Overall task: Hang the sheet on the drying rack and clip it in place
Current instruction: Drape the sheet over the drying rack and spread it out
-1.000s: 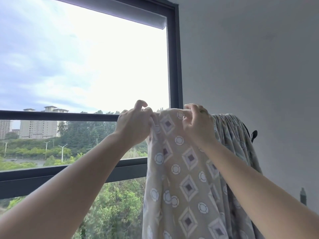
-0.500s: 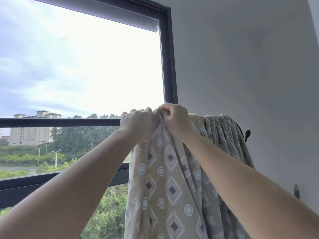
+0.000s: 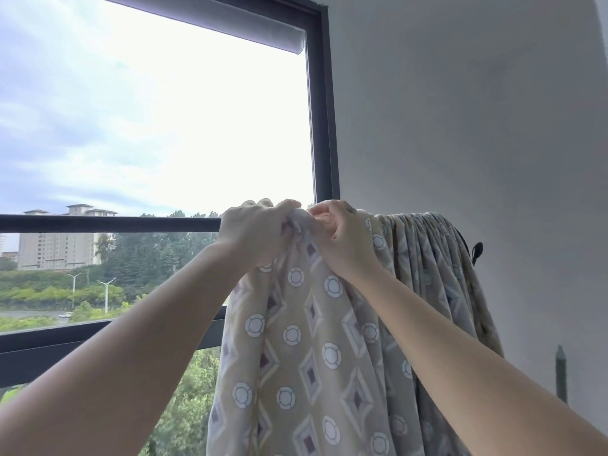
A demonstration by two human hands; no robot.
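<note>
I see the sheet draped over the dark rack bar. It hangs in front of the window frame, with its right part gathered in pleats near the grey wall. The left hand and right hand are touching at the top of the bar. Both have curled fingers pinching one bunched fold of sheet between them. A small black hook-like part is just beside the sheet's right edge; I can't tell what it is.
</note>
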